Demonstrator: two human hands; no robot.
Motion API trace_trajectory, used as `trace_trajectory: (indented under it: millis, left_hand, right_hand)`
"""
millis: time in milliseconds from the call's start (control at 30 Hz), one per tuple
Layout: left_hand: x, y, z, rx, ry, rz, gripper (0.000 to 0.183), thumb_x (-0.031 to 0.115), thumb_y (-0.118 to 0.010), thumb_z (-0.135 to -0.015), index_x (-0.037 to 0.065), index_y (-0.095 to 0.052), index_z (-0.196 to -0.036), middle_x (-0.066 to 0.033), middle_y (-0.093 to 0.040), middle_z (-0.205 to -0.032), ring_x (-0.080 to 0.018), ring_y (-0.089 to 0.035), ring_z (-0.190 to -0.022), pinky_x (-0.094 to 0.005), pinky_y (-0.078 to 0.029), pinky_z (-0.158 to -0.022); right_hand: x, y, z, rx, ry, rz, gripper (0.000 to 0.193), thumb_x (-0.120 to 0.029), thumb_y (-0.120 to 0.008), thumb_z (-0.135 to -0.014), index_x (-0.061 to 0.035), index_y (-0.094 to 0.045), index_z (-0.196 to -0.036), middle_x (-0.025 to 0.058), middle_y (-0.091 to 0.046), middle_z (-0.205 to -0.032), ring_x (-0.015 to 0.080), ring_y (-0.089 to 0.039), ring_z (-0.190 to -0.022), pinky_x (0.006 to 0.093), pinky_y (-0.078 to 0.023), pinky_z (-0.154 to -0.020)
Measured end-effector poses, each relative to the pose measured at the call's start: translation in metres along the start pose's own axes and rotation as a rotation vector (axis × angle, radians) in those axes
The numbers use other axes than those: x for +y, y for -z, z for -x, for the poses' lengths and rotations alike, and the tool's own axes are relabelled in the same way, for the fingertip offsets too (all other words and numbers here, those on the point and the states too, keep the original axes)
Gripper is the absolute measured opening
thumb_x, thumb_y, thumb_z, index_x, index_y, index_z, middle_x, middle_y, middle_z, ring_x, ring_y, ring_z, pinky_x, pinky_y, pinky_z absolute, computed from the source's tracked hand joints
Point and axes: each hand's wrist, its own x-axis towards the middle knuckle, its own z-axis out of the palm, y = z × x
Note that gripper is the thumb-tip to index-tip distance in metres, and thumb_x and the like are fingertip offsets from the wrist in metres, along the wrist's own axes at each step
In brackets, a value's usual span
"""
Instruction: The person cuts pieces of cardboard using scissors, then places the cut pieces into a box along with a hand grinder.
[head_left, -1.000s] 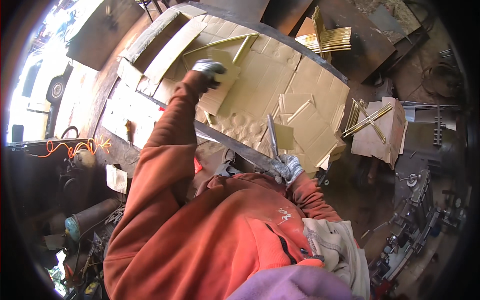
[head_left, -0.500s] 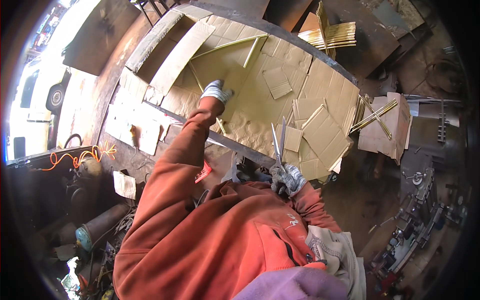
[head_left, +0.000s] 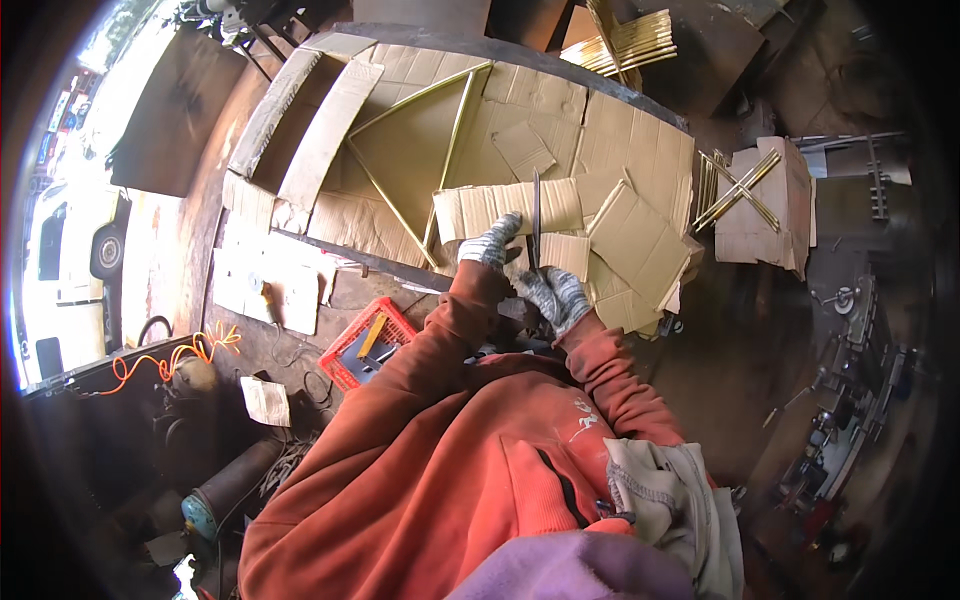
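Note:
My left hand [head_left: 490, 243], in a striped work glove, is closed on the near edge of a cardboard strip [head_left: 475, 210]. The scissors [head_left: 535, 225] are gripped in my gloved right hand [head_left: 557, 298], blades pointing away from me. Those blades lie across the strip, to the right of my left hand; whether they have cut into it I cannot tell. Farther left on the table, a triangular frame of thin brass-coloured rods [head_left: 462, 130] rests on the cardboard covering [head_left: 420, 120]. Loose cardboard pieces [head_left: 640, 245] lie to the right of my hands.
A red crate [head_left: 330, 362] with a yellow-handled item stands below the table's near edge. Crossed brass-coloured rods [head_left: 740, 190] rest on a cardboard box [head_left: 790, 240] at the right. More rods [head_left: 640, 45] are bundled at the far side. An orange coiled hose [head_left: 150, 360] hangs at left.
My left hand has drawn back from the frame area and now holds a cardboard strip. The scissors' blades, spread before, now look closer together and lie over that strip.

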Motion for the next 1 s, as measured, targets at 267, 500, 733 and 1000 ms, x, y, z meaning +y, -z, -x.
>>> trace_trajectory:
  millis: [267,500,733,1000]
  left_hand:
    - [-0.016,0.012,-0.024,0.065,-0.299,-0.023,0.069,0.051,-0.068,-0.082,0.004,-0.053,-0.13,-0.0103,-0.064,-0.115,-0.022,-0.063,-0.094,-0.0485,-0.046,-0.087]
    - [-0.038,0.032,-0.06,-0.05,-0.351,-0.481,0.053,0.041,-0.049,-0.097,0.01,-0.044,-0.14,-0.0101,-0.051,-0.136,-0.0199,-0.05,-0.119,-0.0313,-0.036,-0.103]
    - [-0.02,0.036,-0.032,-0.201,-0.377,-0.685,0.079,0.022,-0.081,-0.07,0.006,-0.043,-0.138,-0.0098,-0.055,-0.131,-0.02,-0.051,-0.118,-0.0318,-0.041,-0.101]
    - [0.017,0.038,-0.028,-0.233,-0.201,-0.278,0.06,0.013,-0.077,-0.073,-0.002,-0.053,-0.126,-0.014,-0.064,-0.116,-0.0226,-0.062,-0.107,-0.0351,-0.05,-0.095]
  right_hand:
    - [0.011,0.019,0.0,-0.041,0.083,0.507,0.02,-0.017,-0.066,-0.09,-0.0002,-0.062,-0.099,0.0083,-0.064,-0.081,0.0158,-0.061,-0.072,0.0299,-0.051,-0.064]
    - [0.026,0.028,-0.012,0.085,0.166,0.659,0.026,-0.026,-0.074,-0.084,-0.0013,-0.069,-0.091,0.0089,-0.07,-0.08,0.0169,-0.064,-0.071,0.0312,-0.051,-0.067]
    - [0.029,0.027,-0.006,0.056,0.31,0.864,0.021,-0.019,-0.07,-0.087,-0.0023,-0.068,-0.1,0.0021,-0.066,-0.076,0.0077,-0.055,-0.061,0.0253,-0.045,-0.054]
    - [0.018,0.001,0.001,0.03,-0.056,0.217,0.02,-0.023,-0.072,-0.086,-0.0039,-0.065,-0.086,0.0032,-0.055,-0.057,0.0121,-0.045,-0.04,0.031,-0.038,-0.039]
